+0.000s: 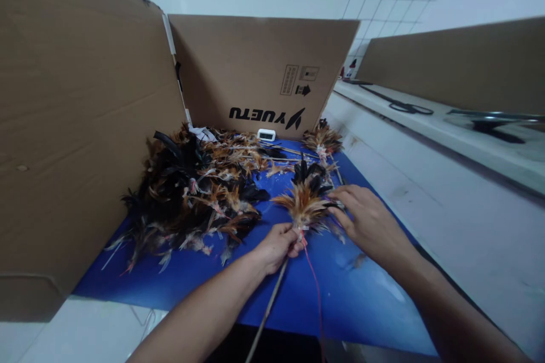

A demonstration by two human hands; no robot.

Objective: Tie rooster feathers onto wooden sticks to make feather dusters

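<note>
My left hand (281,247) is closed around a thin stick (269,307) just below a bundle of brown and black feathers (303,204) at its upper end. A red string (314,278) hangs from the bound base of the bundle, beside my left fingers, and runs down past the front of the blue surface. At the bundle's right side is my right hand (368,221), thumb and fingers bent around a dark feather (336,204). Its fingertips partly hide that feather. A large heap of loose brown and black feathers (204,193) lies to the left.
Cardboard panels (264,68) stand behind and at the left of the blue table surface (272,309). A small white digital display (266,135) sits at the back. Another feather bundle (322,139) lies at the back right. Scissors (409,108) rest on a white ledge (460,144) at right.
</note>
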